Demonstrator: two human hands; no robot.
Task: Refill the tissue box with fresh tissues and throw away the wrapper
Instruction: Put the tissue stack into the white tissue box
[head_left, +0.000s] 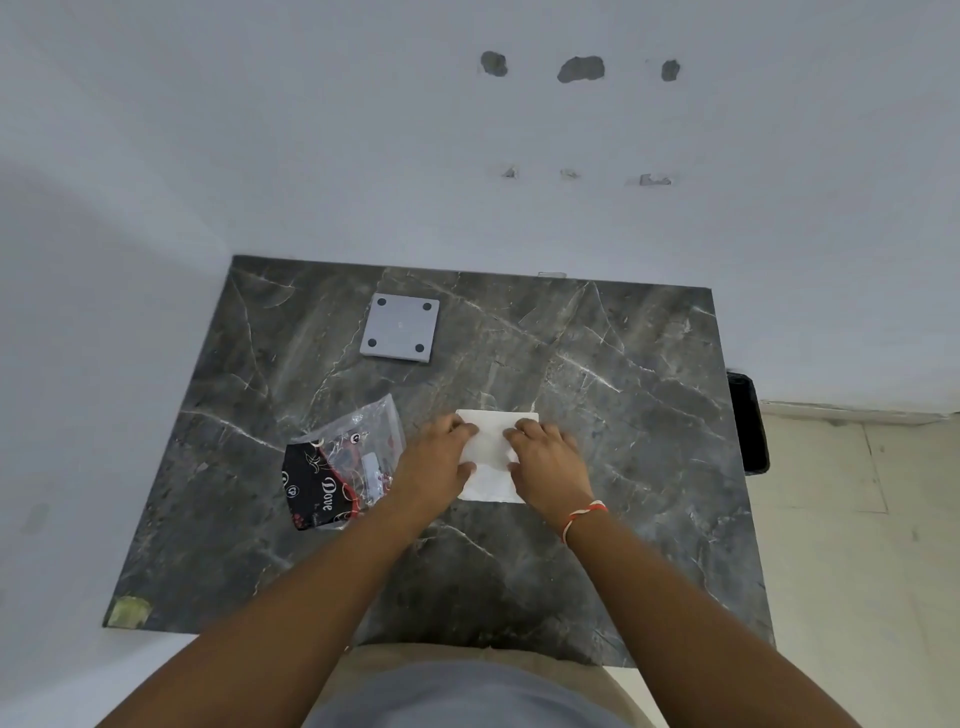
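Head view: two hands (439, 457) (545, 457) press one tissue stack (491, 480).

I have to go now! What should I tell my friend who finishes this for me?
Left hand and right hand: both pressing on the white tissues, mid-table.
Wrapper: empty, lying just left of the tissues.
Grey square piece, maybe part of the box: at the back, with four dark dots showing.
Done: tissues out of wrapper.
Left: put tissues in the box, bin the wrapper. A black bin may be beside the table's right edge.
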